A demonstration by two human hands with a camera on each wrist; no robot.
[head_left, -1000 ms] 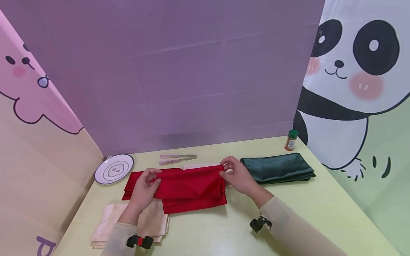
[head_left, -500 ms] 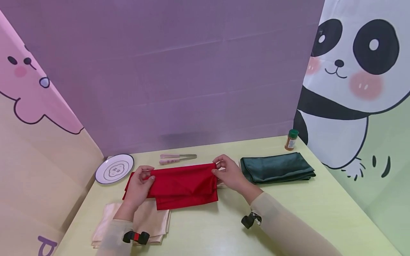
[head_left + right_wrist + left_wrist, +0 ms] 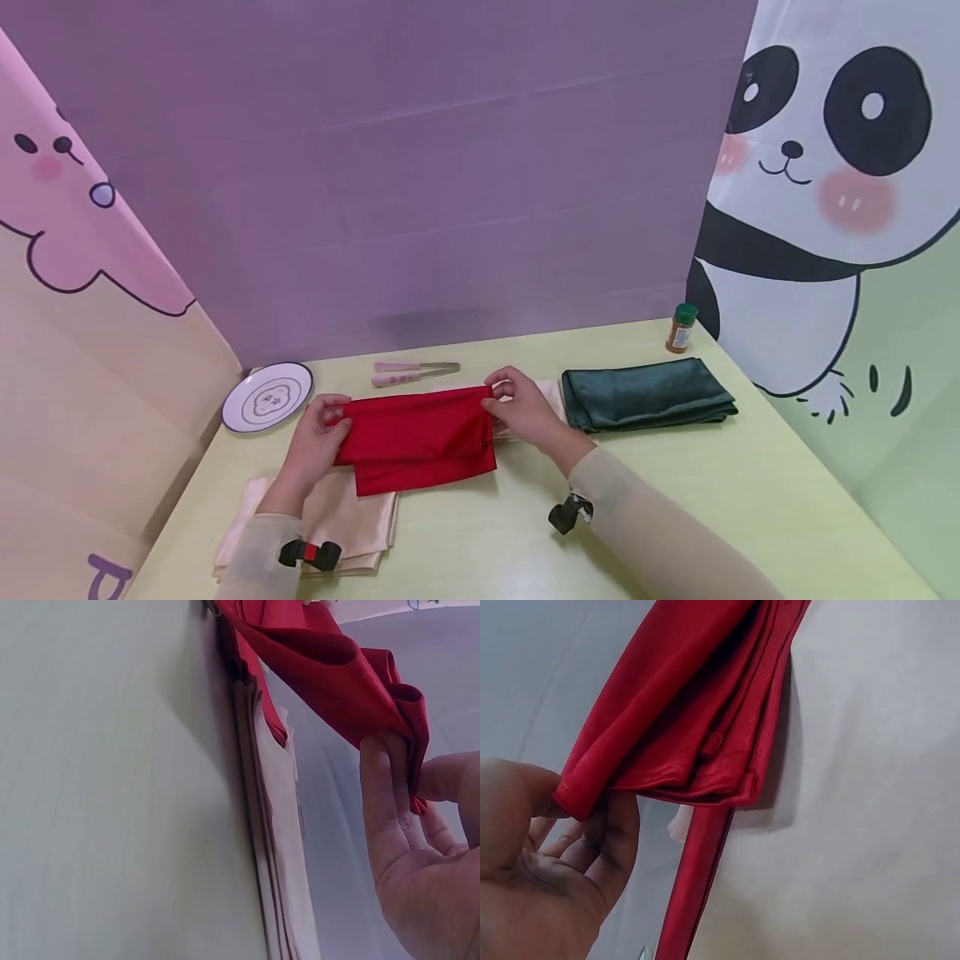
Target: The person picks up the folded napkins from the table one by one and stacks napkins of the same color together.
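A folded red cloth [image 3: 420, 425] is held up by its two top corners. My left hand [image 3: 311, 446] pinches the left corner between thumb and fingers, and my right hand [image 3: 528, 417] pinches the right one. Loose folded layers hang below the grip, as the left wrist view shows. Beneath it lies a second red cloth [image 3: 694, 885], mostly hidden in the head view. A pale pink folded cloth [image 3: 553, 396] on the table pokes out behind my right hand; its stacked edges [image 3: 274, 825] show in the right wrist view.
Another pale pink folded cloth [image 3: 352, 517] lies at the front left, partly under my left forearm. A dark green folded cloth [image 3: 648, 396] is at the right. Along the back are a white plate [image 3: 266, 397], pink-handled tongs [image 3: 416, 372] and a green-capped jar [image 3: 681, 329].
Both hands have carried the held red cloth to the left, over the second red cloth, which is now nearly covered. More of the pale pink cloth shows at the right.
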